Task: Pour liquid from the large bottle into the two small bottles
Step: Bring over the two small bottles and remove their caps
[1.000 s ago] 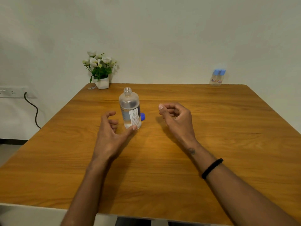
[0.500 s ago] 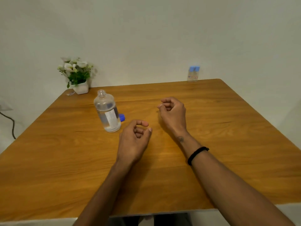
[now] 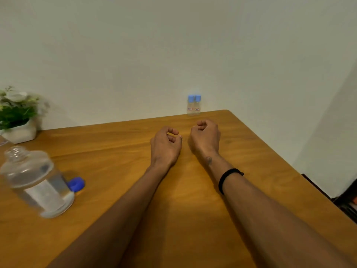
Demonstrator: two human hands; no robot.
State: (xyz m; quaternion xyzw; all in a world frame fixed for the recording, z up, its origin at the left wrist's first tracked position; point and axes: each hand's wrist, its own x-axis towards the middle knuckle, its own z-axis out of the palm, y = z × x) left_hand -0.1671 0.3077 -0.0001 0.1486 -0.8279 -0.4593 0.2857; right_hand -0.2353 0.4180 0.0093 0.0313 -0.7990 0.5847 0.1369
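The large clear bottle (image 3: 36,180) stands uncapped at the left of the wooden table (image 3: 116,151), about half full of clear liquid, with its blue cap (image 3: 76,183) lying just right of it. Two small clear bottles (image 3: 193,104) with blue caps stand side by side at the table's far edge against the wall. My left hand (image 3: 165,147) and my right hand (image 3: 206,137) reach out over the table toward them, fingers loosely curled, holding nothing. The right hand is nearest, a short way in front of the small bottles.
A white pot of white flowers (image 3: 18,115) stands at the far left corner. The wall runs right behind the table's far edge. The table's right edge (image 3: 289,165) drops off to dark objects on the floor.
My left hand left the large bottle and moved right and forward beside the right hand. Both hands advanced toward the small bottles, and the view swung right.
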